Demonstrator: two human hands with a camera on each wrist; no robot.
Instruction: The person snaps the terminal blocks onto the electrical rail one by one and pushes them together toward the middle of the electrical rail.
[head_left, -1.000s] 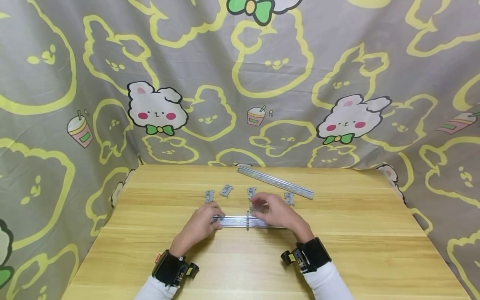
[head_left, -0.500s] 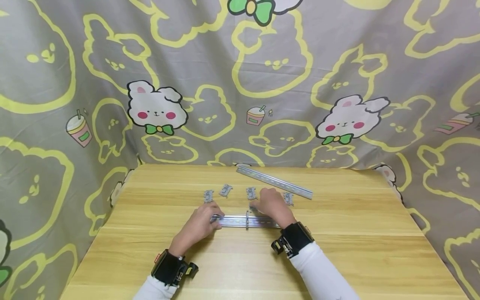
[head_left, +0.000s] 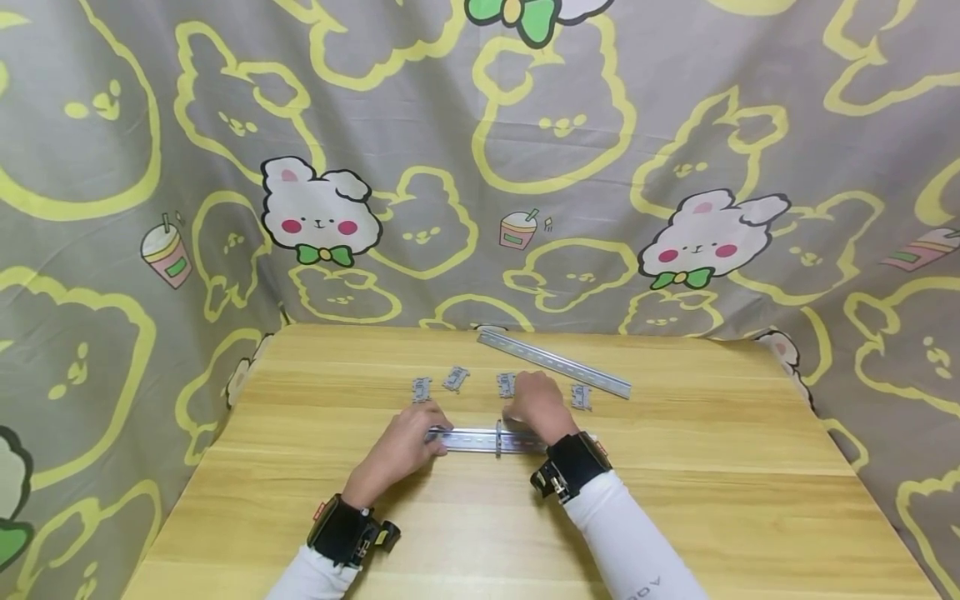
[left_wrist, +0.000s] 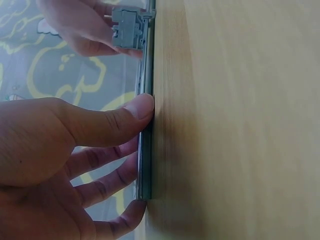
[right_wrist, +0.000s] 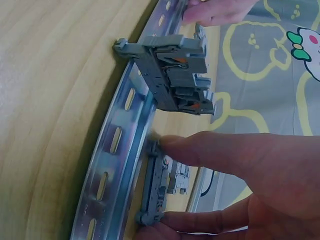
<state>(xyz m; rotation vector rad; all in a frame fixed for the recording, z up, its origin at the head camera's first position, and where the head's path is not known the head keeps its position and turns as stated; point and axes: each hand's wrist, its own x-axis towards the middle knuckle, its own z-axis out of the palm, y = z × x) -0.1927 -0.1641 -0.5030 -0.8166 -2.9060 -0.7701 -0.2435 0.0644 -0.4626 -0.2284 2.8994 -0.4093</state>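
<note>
A slotted metal DIN rail (head_left: 468, 441) lies across the table, and my left hand (head_left: 408, 442) grips its left end. In the left wrist view the thumb (left_wrist: 139, 107) presses the rail's near edge while the other fingers are behind it. One grey terminal block (right_wrist: 175, 75) stands upright on the rail, near its middle. Just behind the rail, my right hand (head_left: 542, 404) pinches another grey terminal block (right_wrist: 152, 187) between thumb and fingers. The head view hides this block under the hand; it shows in the right wrist view.
Several loose grey blocks lie farther back, among them a left one (head_left: 422, 389), a tilted one (head_left: 455, 378), a middle one (head_left: 506, 384) and a right one (head_left: 581, 397). A second metal rail (head_left: 555, 362) lies diagonally behind them. A patterned curtain (head_left: 435, 275) surrounds the table.
My right hand has moved slightly left and its fingers have come together on the block behind the rail. The right forearm has swung inward over the rail's right end. My left hand stays put.
</note>
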